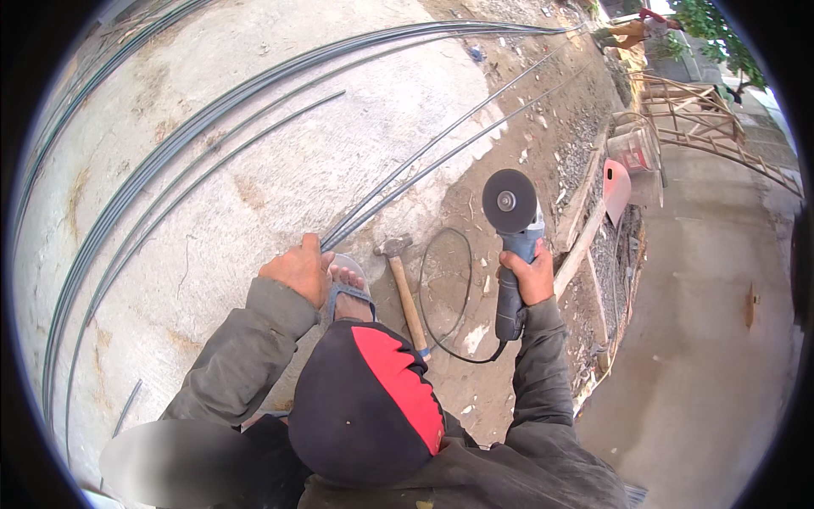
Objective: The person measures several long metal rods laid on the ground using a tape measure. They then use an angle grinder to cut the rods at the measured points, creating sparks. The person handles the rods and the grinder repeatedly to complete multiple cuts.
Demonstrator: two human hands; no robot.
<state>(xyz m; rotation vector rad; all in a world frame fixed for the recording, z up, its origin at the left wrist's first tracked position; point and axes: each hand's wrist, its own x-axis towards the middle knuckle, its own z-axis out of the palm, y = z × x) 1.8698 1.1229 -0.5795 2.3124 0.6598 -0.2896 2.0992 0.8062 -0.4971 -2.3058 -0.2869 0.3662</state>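
Near the middle, my left hand (pixel 298 270) is closed on the near ends of two thin steel rods (pixel 407 170), which run away to the upper right. Right beside it rests a foot in a grey-blue flip-flop (pixel 363 293). My right hand (pixel 532 276) wraps around the body of an angle grinder (pixel 511 297), held upright with its dark round disc (pixel 510 201) at the top. Whether the disc is spinning, I cannot tell. From the grinder's lower end a black cord (pixel 469 288) loops over the ground. Between my hands lies a hammer (pixel 407 301) with a wooden handle.
A long bundle of steel rods (pixel 195 127) curves across the concrete slab (pixel 254 182) on the left. To the right are wooden boards (pixel 578 254), a bucket (pixel 636 151), a pink flat piece (pixel 616 191) and a wooden frame (pixel 695 114). Black-and-red cloth (pixel 365 407) fills the lower middle.
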